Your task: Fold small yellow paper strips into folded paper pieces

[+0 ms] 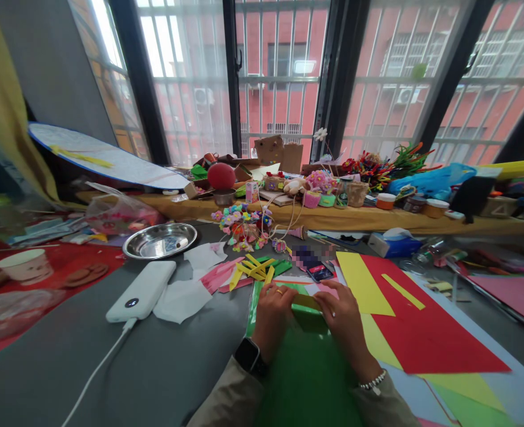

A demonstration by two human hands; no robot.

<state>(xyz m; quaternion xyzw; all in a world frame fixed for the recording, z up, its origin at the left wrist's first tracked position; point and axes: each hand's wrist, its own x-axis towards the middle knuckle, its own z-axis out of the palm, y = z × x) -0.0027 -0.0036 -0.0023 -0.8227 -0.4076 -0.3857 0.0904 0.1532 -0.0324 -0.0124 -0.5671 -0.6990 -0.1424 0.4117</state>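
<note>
Between my two hands, a narrow yellowish paper strip point(305, 300) is stretched level, pinched at both ends. My left hand point(274, 311), with a ring and a dark watch at the wrist, closes on its left end. The right end is in the closed fingers of my right hand point(342, 311), which has a beaded bracelet. Beneath lies a glossy green sheet point(306, 379). Just beyond my left hand is a pile of folded yellow paper strips point(253, 270) beside pink paper point(221, 276). A loose yellow strip point(403, 291) rests on red paper point(435, 332) to the right.
A white power bank point(141, 290) with a cable lies left, near a steel plate point(160, 242) and white paper scraps point(184, 298). A phone point(310, 263) lies beyond my hands. Colourful crafted flowers point(243, 225) stand behind, before a cluttered windowsill point(186, 209). A paper cup point(25, 265) stands far left.
</note>
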